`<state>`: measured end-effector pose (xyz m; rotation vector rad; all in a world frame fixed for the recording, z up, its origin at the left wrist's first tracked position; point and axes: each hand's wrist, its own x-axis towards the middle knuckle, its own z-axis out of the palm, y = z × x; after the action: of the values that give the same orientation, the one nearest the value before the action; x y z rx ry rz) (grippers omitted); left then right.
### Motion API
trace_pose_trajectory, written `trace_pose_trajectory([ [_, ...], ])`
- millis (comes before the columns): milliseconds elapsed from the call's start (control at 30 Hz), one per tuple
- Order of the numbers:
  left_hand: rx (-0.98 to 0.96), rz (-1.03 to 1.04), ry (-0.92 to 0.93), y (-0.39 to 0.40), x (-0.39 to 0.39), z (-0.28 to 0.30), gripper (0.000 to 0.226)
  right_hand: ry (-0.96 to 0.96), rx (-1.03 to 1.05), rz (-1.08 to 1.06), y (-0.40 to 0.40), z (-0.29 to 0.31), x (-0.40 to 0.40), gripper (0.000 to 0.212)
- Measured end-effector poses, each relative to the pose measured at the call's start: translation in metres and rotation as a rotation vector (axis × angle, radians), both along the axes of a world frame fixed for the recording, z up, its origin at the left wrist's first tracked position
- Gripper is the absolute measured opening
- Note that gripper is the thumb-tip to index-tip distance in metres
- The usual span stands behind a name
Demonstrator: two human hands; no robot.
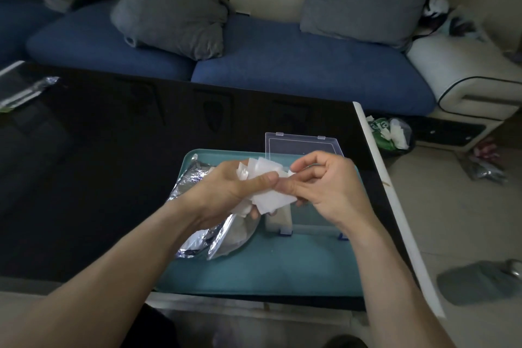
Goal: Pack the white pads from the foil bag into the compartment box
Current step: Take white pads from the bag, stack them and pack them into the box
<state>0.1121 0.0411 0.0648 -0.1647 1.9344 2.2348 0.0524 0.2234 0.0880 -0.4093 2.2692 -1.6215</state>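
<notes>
My left hand (226,189) grips a loose fan of several white pads (265,171) above the teal tray (254,271). My right hand (324,186) pinches the right edge of those pads between thumb and fingers. Under the left hand lies the crumpled silver foil bag (197,240), its open mouth toward me. The clear compartment box (279,223) stands on the tray beneath both hands, mostly hidden, with its lid (302,144) raised at the back. White pads show in its front left compartment.
The tray sits on a black glossy table (99,164) whose white right edge (395,206) runs close by. A clear wrapper (22,90) lies at the table's far left. Behind stands a blue sofa (254,59) with grey cushions. A bin (391,135) stands on the floor to the right.
</notes>
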Motion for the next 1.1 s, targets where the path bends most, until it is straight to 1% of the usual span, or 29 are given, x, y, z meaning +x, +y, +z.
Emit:
trace_pose_trajectory([
  [67,0.019,0.033,-0.023,0.000,-0.001,-0.001,0.032,0.004,-0.071,-0.030,0.000,0.000,-0.001,0.034],
  [133,0.056,0.051,-0.041,-0.001,-0.001,0.000,0.028,0.049,-0.063,-0.007,0.001,0.000,0.000,0.028],
  [267,0.006,-0.073,-0.030,-0.001,0.002,0.004,0.026,0.167,-0.034,-0.042,-0.001,0.001,0.002,0.028],
  [333,-0.013,-0.108,-0.051,0.001,0.004,0.005,0.028,0.216,-0.092,-0.112,-0.007,-0.001,0.006,0.028],
  [400,0.000,-0.075,-0.071,0.003,0.004,0.006,0.028,0.234,-0.190,-0.181,-0.014,-0.003,0.008,0.022],
  [467,0.068,0.014,-0.083,0.005,0.002,0.009,0.029,0.178,-0.228,-0.185,-0.017,-0.005,0.007,0.014],
  [600,0.238,0.155,-0.086,0.005,0.000,0.012,0.027,-0.100,-0.076,-0.011,-0.011,-0.007,0.003,0.011],
  [700,0.241,0.182,-0.094,0.006,0.000,0.012,0.030,-0.102,-0.052,0.026,-0.009,-0.006,0.005,0.009],
  [800,0.222,0.215,-0.094,0.006,-0.001,0.011,0.025,-0.112,-0.060,0.026,-0.007,-0.004,0.004,0.006],
  [900,0.217,0.316,-0.091,0.008,-0.002,0.011,0.022,-0.161,-0.053,-0.037,-0.004,-0.003,0.002,0.003],
  [1000,0.247,0.466,-0.099,0.005,-0.005,0.008,0.027,-0.181,-0.066,-0.155,0.000,-0.001,-0.002,0.004],
  [1033,0.271,0.510,-0.101,0.003,-0.005,0.008,0.027,-0.171,-0.092,-0.226,0.002,0.000,-0.004,0.006],
  [1100,0.285,0.575,-0.102,0.003,-0.007,0.005,0.026,-0.191,-0.222,-0.367,0.001,0.000,-0.004,0.010],
])
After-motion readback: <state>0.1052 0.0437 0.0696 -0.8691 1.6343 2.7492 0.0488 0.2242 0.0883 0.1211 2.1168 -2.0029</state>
